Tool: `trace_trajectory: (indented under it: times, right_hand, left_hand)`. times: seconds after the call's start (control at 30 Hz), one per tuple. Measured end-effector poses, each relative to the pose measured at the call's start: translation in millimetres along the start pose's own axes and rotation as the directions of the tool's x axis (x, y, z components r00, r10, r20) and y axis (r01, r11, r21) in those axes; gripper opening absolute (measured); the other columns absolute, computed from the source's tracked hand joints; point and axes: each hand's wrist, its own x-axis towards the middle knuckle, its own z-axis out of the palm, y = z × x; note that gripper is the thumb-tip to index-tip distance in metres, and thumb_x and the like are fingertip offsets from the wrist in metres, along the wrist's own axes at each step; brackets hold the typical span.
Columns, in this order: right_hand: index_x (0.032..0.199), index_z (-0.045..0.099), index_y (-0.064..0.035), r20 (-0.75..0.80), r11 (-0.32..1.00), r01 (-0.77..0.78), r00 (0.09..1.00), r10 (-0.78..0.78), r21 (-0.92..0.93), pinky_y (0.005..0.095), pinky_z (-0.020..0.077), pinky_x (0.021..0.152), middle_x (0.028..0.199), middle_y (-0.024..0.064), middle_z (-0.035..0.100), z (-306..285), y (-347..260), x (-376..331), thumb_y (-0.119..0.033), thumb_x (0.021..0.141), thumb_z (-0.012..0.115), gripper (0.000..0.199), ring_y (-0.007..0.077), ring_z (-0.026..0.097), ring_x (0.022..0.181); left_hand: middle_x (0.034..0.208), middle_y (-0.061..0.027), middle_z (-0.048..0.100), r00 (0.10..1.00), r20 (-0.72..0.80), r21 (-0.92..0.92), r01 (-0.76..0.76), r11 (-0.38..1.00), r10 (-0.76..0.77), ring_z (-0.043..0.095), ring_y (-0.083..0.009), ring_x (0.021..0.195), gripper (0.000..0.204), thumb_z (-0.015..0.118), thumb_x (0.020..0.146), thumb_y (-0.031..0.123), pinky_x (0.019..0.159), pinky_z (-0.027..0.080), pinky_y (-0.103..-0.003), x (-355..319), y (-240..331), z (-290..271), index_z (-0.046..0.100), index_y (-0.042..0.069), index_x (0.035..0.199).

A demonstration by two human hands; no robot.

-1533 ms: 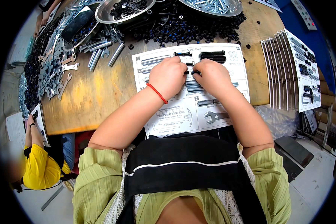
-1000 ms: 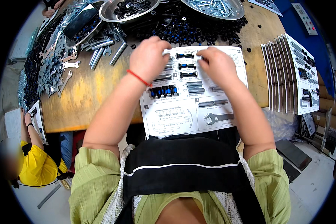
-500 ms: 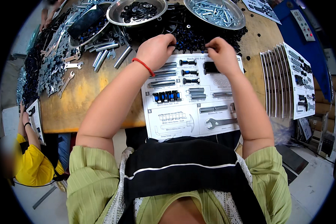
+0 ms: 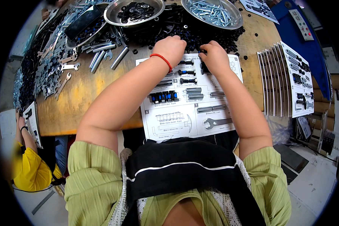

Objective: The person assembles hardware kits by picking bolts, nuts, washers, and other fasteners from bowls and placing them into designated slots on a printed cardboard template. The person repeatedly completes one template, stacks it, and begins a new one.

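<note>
A white printed sheet [image 4: 188,124] with outlines of parts lies on the wooden table [image 4: 79,98] in front of me. Black bolts [image 4: 187,80], blue-tipped pieces [image 4: 162,97], grey sleeves [image 4: 194,93] and a flat wrench [image 4: 218,122] rest on it. My left hand [image 4: 172,47], with a red band at the wrist, reaches past the sheet's top edge, fingers curled down into a heap of small black parts [image 4: 199,33]. Beside it, my right hand [image 4: 214,57] rests on the sheet's top edge at the same heap. Both hands' fingertips are hidden.
Two metal bowls stand beyond the heap, one with black washers [image 4: 135,11], one with silver screws [image 4: 211,11]. Wrenches and rods [image 4: 64,67] cover the left of the table. A fanned stack of printed sheets [image 4: 286,83] lies right. A person in yellow [image 4: 30,169] sits lower left.
Both hands have moved from the middle of the sheet up to its top edge and the black heap. More parts now show on the sheet.
</note>
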Motion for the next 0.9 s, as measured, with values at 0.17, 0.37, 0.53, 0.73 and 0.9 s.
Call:
trace_trajectory:
  times: [0.17,0.37,0.53,0.73,0.9]
  right_hand:
    - [0.1,0.073,-0.0086,0.011,0.997,0.044,0.999,-0.044,-0.068,0.0403,0.0532,0.082,0.1,0.0097,0.063,4,1,8,-0.017,0.081,0.071,0.021,0.0299,0.064,0.094]
    - [0.096,0.072,-0.0098,-0.189,0.989,0.135,0.974,-0.122,0.055,0.0402,0.0525,0.075,0.095,0.0089,0.062,-7,1,-14,-0.023,0.084,0.069,0.018,0.0304,0.063,0.088]
    - [0.095,0.07,-0.0106,-0.019,0.934,0.284,0.958,-0.287,0.217,0.037,0.0522,0.071,0.09,0.0053,0.059,-21,-53,-105,-0.021,0.081,0.071,0.018,0.0255,0.061,0.085]
    - [0.094,0.067,-0.0103,0.103,0.84,0.456,0.859,-0.502,0.294,0.0359,0.0522,0.065,0.087,0.0033,0.056,12,-89,-157,-0.016,0.078,0.073,0.018,0.0227,0.06,0.083]
    - [0.095,0.066,-0.0095,0.107,0.847,0.443,0.866,-0.489,0.292,0.0354,0.0522,0.064,0.088,0.0036,0.056,15,-95,-158,-0.014,0.079,0.072,0.017,0.0235,0.061,0.083]
  left_hand:
    - [0.099,-0.004,0.065,0.996,-0.066,-0.092,0.052,0.994,-0.058,0.065,-0.0252,0.095,0.015,0.063,0.089,0.024,0.08,0.054,-0.039,-3,-5,0,0.074,0.017,0.098]
    - [0.093,-0.0084,0.068,0.932,-0.287,-0.48,0.059,0.875,-0.22,0.064,-0.0278,0.089,0.017,0.066,0.087,0.023,0.077,0.052,-0.036,-53,-15,-28,0.074,0.011,0.096]
    - [0.08,-0.0091,0.063,0.971,-0.226,-0.582,-0.066,0.81,-0.083,0.062,-0.0286,0.08,0.008,0.069,0.081,0.017,0.069,0.05,-0.04,-158,-13,-34,0.072,0.009,0.083]
    - [0.079,-0.0053,0.061,0.983,-0.155,-0.515,0.003,0.857,-0.096,0.061,-0.0252,0.076,0.007,0.073,0.078,0.009,0.066,0.049,-0.035,-225,8,2,0.071,0.009,0.085]
    - [0.078,-0.0056,0.06,0.971,-0.2,-0.534,0.007,0.845,-0.134,0.06,-0.0256,0.075,0.007,0.073,0.078,0.009,0.066,0.048,-0.037,-229,10,3,0.07,0.008,0.084]
